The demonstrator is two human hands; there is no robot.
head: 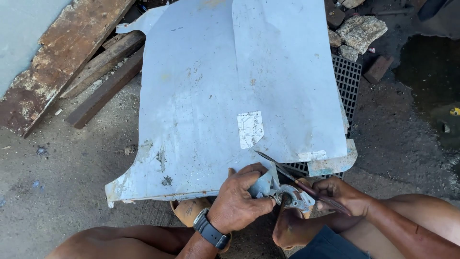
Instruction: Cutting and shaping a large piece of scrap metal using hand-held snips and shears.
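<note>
A large pale blue metal sheet (206,96) lies flat on the ground in front of me, with a white patch (250,128) near its lower middle. My left hand (237,204), a dark watch (209,231) on its wrist, grips a small flap (262,184) at the sheet's near edge. My right hand (342,195) is closed around the handles of metal snips (290,194), whose head sits at that same edge, right beside my left fingers. A thin blade or rod (273,164) runs up from the snips over the sheet.
Wooden planks (103,72) and a rusty plate (57,62) lie at the left. A black plastic grid (347,81) sits under the sheet's right side. Stones (360,29) and a brick (378,69) are at the top right, a dark puddle (426,67) further right. My bare knees frame the bottom edge.
</note>
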